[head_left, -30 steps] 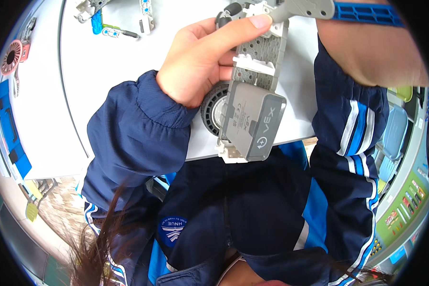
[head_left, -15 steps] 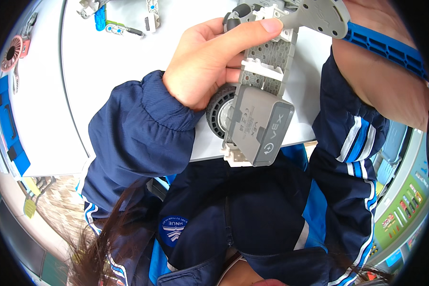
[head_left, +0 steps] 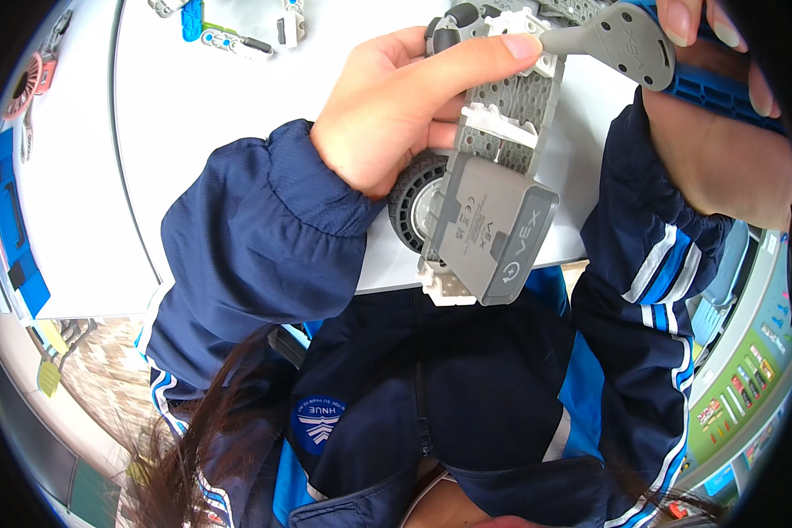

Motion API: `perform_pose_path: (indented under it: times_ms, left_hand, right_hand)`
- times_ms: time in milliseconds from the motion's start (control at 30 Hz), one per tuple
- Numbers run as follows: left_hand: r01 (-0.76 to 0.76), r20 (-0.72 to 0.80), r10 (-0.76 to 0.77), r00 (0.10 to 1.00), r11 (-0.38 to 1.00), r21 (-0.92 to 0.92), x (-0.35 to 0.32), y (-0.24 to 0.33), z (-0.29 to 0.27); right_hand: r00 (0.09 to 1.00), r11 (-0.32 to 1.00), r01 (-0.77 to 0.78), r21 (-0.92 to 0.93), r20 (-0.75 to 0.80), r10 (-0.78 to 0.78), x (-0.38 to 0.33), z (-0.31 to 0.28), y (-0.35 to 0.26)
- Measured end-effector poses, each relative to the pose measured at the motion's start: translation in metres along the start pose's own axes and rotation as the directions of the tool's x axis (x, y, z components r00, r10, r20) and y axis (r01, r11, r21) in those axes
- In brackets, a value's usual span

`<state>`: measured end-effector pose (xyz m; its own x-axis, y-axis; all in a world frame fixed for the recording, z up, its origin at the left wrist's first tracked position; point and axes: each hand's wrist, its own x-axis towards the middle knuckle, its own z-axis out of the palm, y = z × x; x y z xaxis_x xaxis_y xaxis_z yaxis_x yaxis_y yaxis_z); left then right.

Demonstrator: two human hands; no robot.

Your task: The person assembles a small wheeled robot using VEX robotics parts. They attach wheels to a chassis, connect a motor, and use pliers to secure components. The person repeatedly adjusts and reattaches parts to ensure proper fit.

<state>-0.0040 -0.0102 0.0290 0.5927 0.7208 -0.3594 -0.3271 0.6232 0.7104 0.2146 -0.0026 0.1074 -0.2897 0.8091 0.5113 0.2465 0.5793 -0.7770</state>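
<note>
Grey wheeled chassis, white connectors

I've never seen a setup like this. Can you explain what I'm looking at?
No robot here: these are a person's own bare hands, seen by a fisheye camera on their head looking down, which bends straight edges. The left hand grips a grey plastic chassis with a wheel and a grey box-shaped block. The right hand holds a grey-headed tool with a blue handle, its narrow end close to the left thumb. On the white table lie some blue, green and white plastic parts.
</note>
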Motion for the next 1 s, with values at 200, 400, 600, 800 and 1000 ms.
perform_pose_path:
  times_ms: [200,400,600,800,1000]
  left_hand:
    - [0.001,0.020,0.000,1.000,0.996,-0.087,0.004,-0.001,-0.008]
    - [0.091,-0.011,-0.090,0.996,0.995,0.036,0.005,0.007,-0.010]
    - [-0.037,0.042,0.032,0.999,0.993,0.109,0.003,0.007,-0.014]
    - [-0.018,0.042,0.014,0.999,0.995,0.094,0.002,0.004,-0.014]
    - [-0.012,0.035,0.010,0.999,0.998,0.065,-0.006,-0.012,-0.007]
  right_hand:
    - [1.000,1.000,0.000,0.027,-0.001,0.000,0.000,0.003,0.004]
    - [1.000,0.999,-0.009,0.053,-0.001,0.009,0.003,0.005,0.006]
    - [1.000,0.997,-0.012,0.073,0.002,0.012,0.008,0.006,0.007]
    - [1.000,0.998,-0.017,0.067,-0.006,0.017,-0.002,0.006,0.000]
    - [1.000,0.995,-0.012,0.094,-0.006,0.013,-0.007,0.003,-0.003]
